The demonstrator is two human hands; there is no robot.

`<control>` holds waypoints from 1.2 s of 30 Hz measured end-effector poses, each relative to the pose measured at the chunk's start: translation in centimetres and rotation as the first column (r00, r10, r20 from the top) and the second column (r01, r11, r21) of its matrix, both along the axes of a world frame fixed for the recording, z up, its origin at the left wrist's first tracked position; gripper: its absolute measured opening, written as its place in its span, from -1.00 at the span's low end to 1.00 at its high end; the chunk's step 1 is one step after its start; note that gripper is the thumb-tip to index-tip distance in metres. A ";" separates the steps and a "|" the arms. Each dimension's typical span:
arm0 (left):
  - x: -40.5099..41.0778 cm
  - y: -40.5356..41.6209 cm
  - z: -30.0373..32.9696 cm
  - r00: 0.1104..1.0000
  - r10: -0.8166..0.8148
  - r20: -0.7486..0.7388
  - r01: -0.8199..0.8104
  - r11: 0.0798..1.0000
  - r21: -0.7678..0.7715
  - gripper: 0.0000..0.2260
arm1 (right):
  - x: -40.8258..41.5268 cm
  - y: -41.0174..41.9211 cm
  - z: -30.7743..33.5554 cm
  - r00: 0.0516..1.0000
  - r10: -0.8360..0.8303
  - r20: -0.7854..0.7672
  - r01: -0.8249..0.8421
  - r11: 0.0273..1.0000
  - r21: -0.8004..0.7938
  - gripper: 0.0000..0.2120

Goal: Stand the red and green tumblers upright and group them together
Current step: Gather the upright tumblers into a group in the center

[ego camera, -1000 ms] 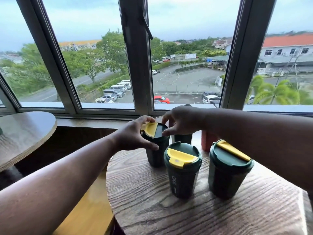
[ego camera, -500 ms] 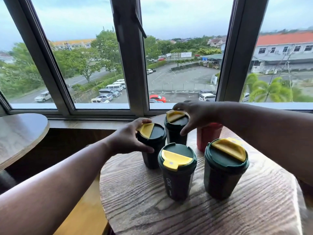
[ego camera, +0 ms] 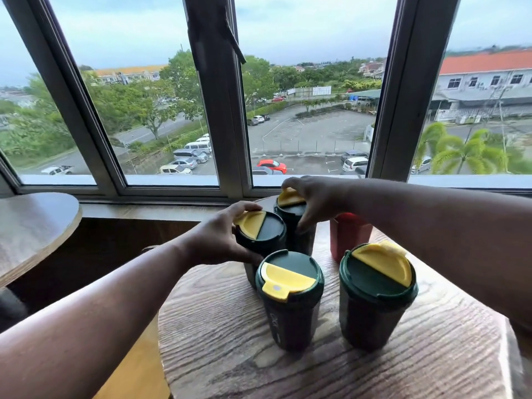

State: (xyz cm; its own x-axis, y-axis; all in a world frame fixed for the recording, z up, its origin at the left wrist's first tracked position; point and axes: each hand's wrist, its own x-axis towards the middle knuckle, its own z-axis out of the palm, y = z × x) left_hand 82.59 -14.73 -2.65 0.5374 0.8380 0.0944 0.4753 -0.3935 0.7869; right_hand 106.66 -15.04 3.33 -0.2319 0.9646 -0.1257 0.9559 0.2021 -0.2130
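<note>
Four green tumblers stand upright in a tight cluster toward the tabletop's (ego camera: pixel 331 370) far edge: the left hand (ego camera: pixel 221 240) has its fingers curled round the lid rim of the rear-left green tumbler (ego camera: pixel 260 234), the right hand (ego camera: pixel 313 197) pinches the lid of the rear-centre green tumbler (ego camera: pixel 292 214), and the front-left green tumbler (ego camera: pixel 289 295) and front-right green tumbler (ego camera: pixel 377 292) stand free. The red tumbler (ego camera: pixel 349 234) stands behind the front-right one, partly hidden, lid unseen; grouping appears nearly complete, only closing up left. Pale writing on the front-left tumbler's side is illegible
</note>
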 end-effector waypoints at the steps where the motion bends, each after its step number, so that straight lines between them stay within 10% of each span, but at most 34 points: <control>1: 0.1 0.0 0.2 1.000 0.007 0.000 -0.007 1.000 0.000 -0.16 | 0.0 0.3 -0.2 1.000 0.008 0.010 -0.009 0.999 0.046 -0.05; 36: -0.5 0.5 2.7 0.996 -0.021 -0.092 0.023 1.000 0.019 -0.13 | 4.6 1.2 0.1 0.996 0.094 -0.008 -0.093 0.990 0.109 0.08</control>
